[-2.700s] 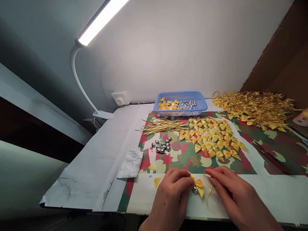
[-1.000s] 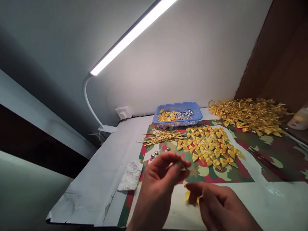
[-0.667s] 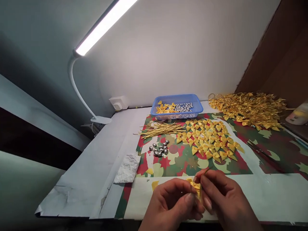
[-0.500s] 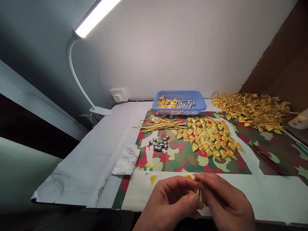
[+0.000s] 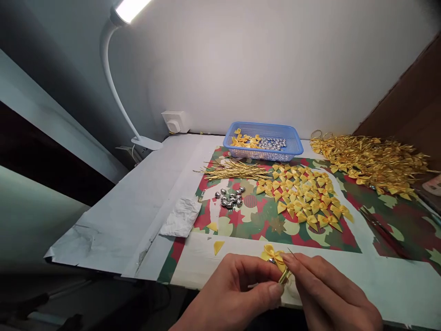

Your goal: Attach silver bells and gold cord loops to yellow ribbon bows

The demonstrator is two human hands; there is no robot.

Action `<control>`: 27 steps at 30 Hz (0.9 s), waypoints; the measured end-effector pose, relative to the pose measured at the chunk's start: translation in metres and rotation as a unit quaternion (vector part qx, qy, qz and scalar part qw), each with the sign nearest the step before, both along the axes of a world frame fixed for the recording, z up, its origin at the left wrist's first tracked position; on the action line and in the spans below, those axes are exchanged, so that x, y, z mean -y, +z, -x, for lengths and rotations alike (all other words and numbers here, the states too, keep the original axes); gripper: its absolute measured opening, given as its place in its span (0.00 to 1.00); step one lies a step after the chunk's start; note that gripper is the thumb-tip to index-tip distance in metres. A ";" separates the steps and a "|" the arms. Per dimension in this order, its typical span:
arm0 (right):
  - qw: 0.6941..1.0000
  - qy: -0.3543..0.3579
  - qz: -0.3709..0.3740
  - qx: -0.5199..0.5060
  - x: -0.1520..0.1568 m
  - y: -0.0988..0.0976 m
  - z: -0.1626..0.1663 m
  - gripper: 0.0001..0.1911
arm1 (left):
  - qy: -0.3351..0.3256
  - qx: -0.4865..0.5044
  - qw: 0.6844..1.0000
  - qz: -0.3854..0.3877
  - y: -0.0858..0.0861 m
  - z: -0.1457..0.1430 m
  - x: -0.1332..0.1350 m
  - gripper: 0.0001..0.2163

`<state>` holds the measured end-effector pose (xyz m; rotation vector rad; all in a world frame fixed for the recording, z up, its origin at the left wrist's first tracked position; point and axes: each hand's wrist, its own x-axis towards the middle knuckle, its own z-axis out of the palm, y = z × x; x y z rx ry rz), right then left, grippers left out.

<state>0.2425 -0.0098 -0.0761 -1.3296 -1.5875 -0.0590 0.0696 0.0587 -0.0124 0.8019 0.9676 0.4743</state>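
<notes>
At the table's near edge, my left hand [image 5: 241, 285] pinches gold wire ties [image 5: 284, 276] between thumb and fingers. A yellow ribbon bow [image 5: 273, 252] with a silver bell [image 5: 271, 260] shows just beyond my fingertips, seemingly joined to the wire. My right hand [image 5: 330, 285] is closed close against the left, its fingertips on the wire, with a thin end sticking up above them. Part of the wire is hidden between the fingers. A yellow ribbon scrap [image 5: 218, 247] lies left of my hands.
Ahead lie yellow bows [image 5: 306, 197] in rows, loose silver bells [image 5: 230, 198] and gold wire ties in a bundle [image 5: 237, 170]. A blue basket [image 5: 296, 146] stands by the wall, with a finished gold heap [image 5: 375, 161] at right. Crumpled tissue [image 5: 181, 218], scissors [image 5: 382, 230] and a lamp [image 5: 113, 82] flank these.
The bow and its bell have come into fuller view above my fingertips. My right hand has moved slightly right, away from the left. The camera view has shifted and tilted.
</notes>
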 end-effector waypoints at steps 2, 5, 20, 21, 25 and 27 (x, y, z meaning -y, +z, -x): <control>1.000 0.008 -0.007 0.014 -0.001 -0.002 -0.001 0.28 | -0.027 0.009 1.000 0.002 -0.001 0.000 -0.002 0.06; 0.999 0.024 -0.023 0.020 -0.003 -0.007 -0.003 0.30 | -0.071 0.027 0.997 -0.012 -0.007 0.002 -0.005 0.07; 0.995 0.022 -0.069 0.075 -0.007 -0.014 -0.005 0.27 | -0.108 0.042 0.993 -0.023 -0.014 0.003 -0.008 0.11; 0.994 0.025 -0.079 0.078 -0.008 -0.014 -0.005 0.25 | -0.112 0.041 0.993 -0.023 -0.014 0.003 -0.008 0.11; 0.991 0.034 -0.088 0.090 -0.011 -0.015 -0.006 0.24 | -0.112 0.039 0.992 -0.030 -0.014 0.004 -0.008 0.12; 0.992 0.044 -0.075 0.090 -0.010 -0.015 -0.007 0.26 | -0.111 0.042 0.992 -0.033 -0.015 0.004 -0.008 0.11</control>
